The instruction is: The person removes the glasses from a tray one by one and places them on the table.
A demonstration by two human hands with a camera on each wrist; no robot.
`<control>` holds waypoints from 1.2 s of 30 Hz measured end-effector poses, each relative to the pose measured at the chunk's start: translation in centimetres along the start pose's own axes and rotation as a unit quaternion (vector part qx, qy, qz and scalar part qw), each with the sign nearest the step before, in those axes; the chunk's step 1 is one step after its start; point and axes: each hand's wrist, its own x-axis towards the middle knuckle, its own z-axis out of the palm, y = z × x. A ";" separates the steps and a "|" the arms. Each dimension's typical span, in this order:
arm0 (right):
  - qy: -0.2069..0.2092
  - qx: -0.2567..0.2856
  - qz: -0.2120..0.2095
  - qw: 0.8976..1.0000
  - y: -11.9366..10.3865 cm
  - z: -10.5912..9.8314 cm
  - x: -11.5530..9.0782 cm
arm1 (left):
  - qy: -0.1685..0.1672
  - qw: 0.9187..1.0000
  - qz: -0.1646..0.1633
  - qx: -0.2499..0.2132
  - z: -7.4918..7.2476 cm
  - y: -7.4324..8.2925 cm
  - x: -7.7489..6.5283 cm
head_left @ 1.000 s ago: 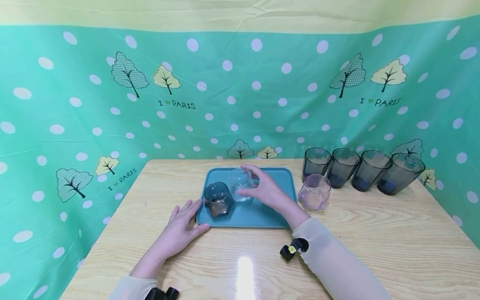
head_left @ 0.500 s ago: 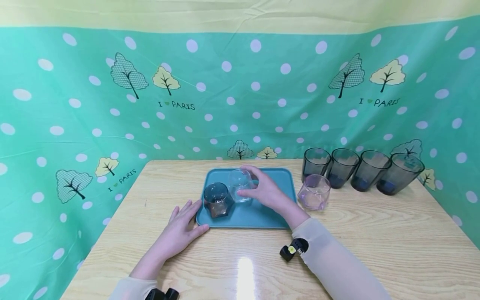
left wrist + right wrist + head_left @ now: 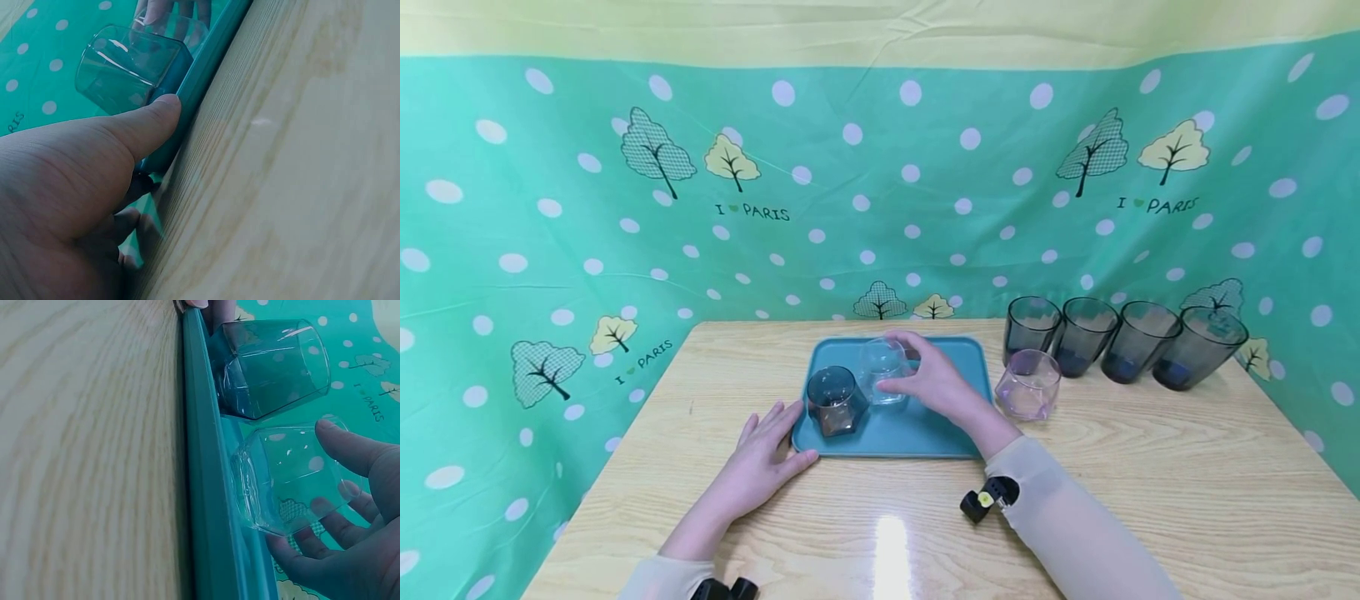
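My right hand [image 3: 925, 379] holds a clear, faceted glass [image 3: 880, 385] over the middle of a blue tray [image 3: 917, 437]. In the right wrist view the thumb lies at that glass's rim and the fingers reach round its far side. A dark, smoky glass [image 3: 835, 408] stands to its left on the tray. My left hand [image 3: 762, 458] rests at the tray's near left corner, fingers extended along the left side. Its thumb [image 3: 153, 122] touches the tray's near edge in the left wrist view. Right of the tray stands a pale pink, faceted glass [image 3: 1028, 387].
Several tall, dark tumblers [image 3: 1086, 337] stand in a row at the back right, behind the pink glass. A green dotted cloth [image 3: 820, 192] hangs behind the wooden table [image 3: 1075, 492]. Both wrists wear small black cameras.
My right hand and the clear glass have shifted very slightly to the right. The left hand, the tray and the other glasses stay where they were.
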 end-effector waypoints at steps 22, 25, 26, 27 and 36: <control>0.030 0.016 -0.009 0.999 -3.7 -3.1 -1.5 | -0.004 1.000 -0.009 0.002 0.2 -0.2 0.1; 0.028 0.017 -0.010 0.999 -4.5 -3.7 -2.2 | -0.004 1.000 -0.005 0.001 0.2 -0.1 0.1; 0.027 0.016 -0.011 0.999 -4.8 -3.9 -2.4 | -0.003 1.000 -0.005 0.000 0.2 -0.1 0.1; 0.026 0.014 -0.012 1.000 -5.0 -4.1 -2.7 | -0.003 1.000 -0.004 0.000 0.2 -0.1 0.1; 0.029 0.001 -0.021 0.999 -6.5 -6.3 -5.2 | -0.004 1.000 -0.003 0.004 0.2 -0.3 0.0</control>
